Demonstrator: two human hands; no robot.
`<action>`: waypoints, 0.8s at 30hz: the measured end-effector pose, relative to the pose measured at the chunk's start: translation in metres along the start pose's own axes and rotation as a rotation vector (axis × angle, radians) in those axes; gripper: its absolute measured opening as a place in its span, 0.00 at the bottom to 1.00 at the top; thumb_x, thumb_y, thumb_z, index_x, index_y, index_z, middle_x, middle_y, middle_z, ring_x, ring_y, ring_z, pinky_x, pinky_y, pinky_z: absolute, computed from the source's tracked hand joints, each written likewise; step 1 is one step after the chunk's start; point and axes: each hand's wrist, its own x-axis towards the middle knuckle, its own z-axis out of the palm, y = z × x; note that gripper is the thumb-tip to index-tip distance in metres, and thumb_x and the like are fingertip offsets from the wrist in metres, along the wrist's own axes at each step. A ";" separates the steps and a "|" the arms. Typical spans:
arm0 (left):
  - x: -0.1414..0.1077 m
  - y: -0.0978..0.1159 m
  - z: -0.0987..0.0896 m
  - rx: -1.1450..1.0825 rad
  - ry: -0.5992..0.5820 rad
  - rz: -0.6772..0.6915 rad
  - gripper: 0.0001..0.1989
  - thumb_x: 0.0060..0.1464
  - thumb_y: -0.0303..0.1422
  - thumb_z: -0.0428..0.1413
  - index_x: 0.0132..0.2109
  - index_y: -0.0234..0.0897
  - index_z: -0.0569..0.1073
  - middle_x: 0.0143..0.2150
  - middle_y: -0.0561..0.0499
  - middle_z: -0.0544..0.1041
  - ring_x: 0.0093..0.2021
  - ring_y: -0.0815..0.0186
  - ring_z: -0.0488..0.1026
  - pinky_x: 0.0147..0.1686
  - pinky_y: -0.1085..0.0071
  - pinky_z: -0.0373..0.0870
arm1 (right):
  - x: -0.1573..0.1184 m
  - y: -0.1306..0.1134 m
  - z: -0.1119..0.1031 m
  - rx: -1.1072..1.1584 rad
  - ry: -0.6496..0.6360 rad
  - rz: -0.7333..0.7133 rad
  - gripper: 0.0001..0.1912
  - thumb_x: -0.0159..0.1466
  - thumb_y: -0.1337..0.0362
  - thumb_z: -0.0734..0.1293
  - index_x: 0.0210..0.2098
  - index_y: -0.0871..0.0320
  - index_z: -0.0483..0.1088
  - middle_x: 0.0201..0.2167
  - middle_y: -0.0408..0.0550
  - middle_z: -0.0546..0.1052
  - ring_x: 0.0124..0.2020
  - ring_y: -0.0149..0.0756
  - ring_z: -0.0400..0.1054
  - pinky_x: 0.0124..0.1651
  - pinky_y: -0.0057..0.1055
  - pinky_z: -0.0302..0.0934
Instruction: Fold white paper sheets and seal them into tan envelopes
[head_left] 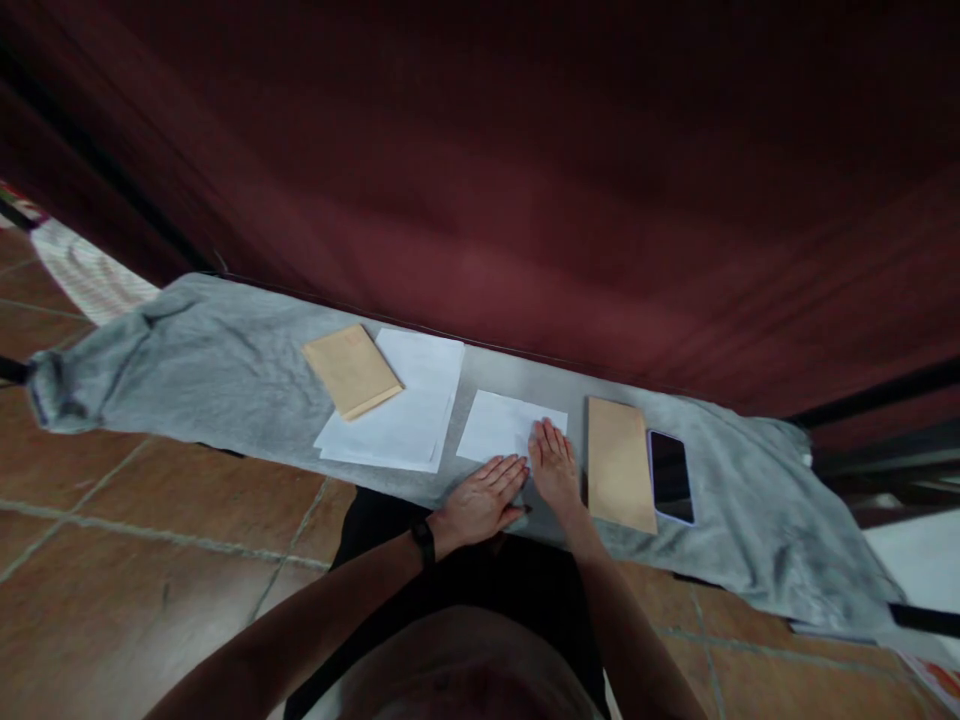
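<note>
A small white sheet, perhaps folded paper, (495, 422) lies flat on a narrow surface covered with grey cloth (225, 350). My left hand (486, 497) rests flat at the sheet's near edge, fingers stretched out toward the right. On the sheet's right part lies my right hand (553, 462), its fingers extended and pointing away from me. Neither hand grips anything. To the left are larger white sheets (412, 410), stacked, with a brown envelope (352, 370) partly over them. Right of my right hand sits another brown envelope (619, 465).
A phone with a dark screen (672, 478) lies beside the right envelope. Dark red fabric (480, 200) rises behind the cloth-covered surface. Tiled floor (187, 580) shows below, and a white patterned cloth (90, 270) is at the far left.
</note>
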 end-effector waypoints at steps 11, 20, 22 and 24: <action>-0.001 0.001 0.002 0.060 -0.031 -0.015 0.27 0.68 0.46 0.48 0.62 0.29 0.69 0.65 0.35 0.71 0.69 0.54 0.63 0.70 0.57 0.52 | 0.023 -0.022 0.009 0.150 -0.062 -0.163 0.27 0.76 0.59 0.51 0.69 0.61 0.58 0.71 0.53 0.59 0.72 0.39 0.52 0.73 0.43 0.45; 0.002 -0.003 -0.002 0.038 -0.062 0.019 0.31 0.70 0.47 0.42 0.70 0.32 0.59 0.72 0.42 0.61 0.73 0.59 0.54 0.71 0.61 0.48 | 0.050 -0.004 0.009 0.093 -0.088 -0.060 0.28 0.76 0.58 0.52 0.72 0.63 0.52 0.73 0.54 0.55 0.73 0.40 0.48 0.73 0.43 0.45; 0.001 -0.005 -0.001 0.041 -0.066 0.023 0.32 0.70 0.48 0.42 0.71 0.32 0.58 0.73 0.43 0.59 0.74 0.60 0.52 0.72 0.61 0.47 | 0.056 -0.001 0.009 0.079 -0.086 -0.002 0.29 0.76 0.57 0.51 0.72 0.63 0.51 0.73 0.55 0.54 0.73 0.41 0.48 0.73 0.43 0.44; 0.001 -0.006 0.001 0.044 -0.071 0.024 0.32 0.70 0.49 0.42 0.71 0.33 0.57 0.73 0.43 0.58 0.74 0.60 0.51 0.72 0.61 0.47 | 0.059 0.000 0.010 0.065 -0.071 0.052 0.30 0.76 0.56 0.50 0.72 0.64 0.51 0.73 0.55 0.54 0.73 0.42 0.48 0.73 0.44 0.44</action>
